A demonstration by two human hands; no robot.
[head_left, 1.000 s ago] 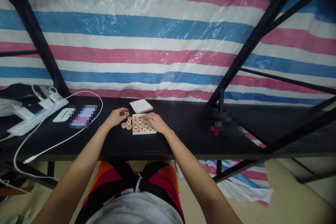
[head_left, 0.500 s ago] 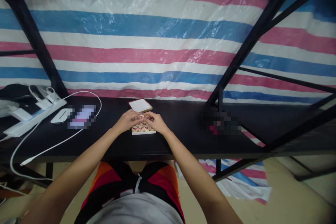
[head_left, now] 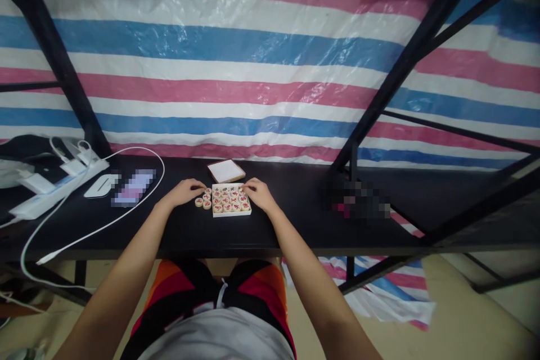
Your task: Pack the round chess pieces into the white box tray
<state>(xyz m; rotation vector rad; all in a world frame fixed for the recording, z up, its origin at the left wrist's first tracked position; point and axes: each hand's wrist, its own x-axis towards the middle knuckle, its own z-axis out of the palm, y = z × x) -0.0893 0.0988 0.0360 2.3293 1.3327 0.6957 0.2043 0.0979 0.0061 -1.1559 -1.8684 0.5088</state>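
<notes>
A white box on the black table holds rows of round pieces with red characters, and some darker-marked ones along its back. Several loose round pieces lie just left of the box. My left hand has its fingertips at the rearmost loose piece, fingers pinched together. At the box's back right corner, my right hand has its closed fingertips on a piece there; what it grips is too small to make out.
Behind the box lies a lid with a white inside. To the left are a phone, a white device, a power strip and cables. A blurred dark object is at the right.
My left hand has moved left, off the box to the loose pieces, which now show. My right hand has shifted slightly right, and more of the box's contents is visible.
</notes>
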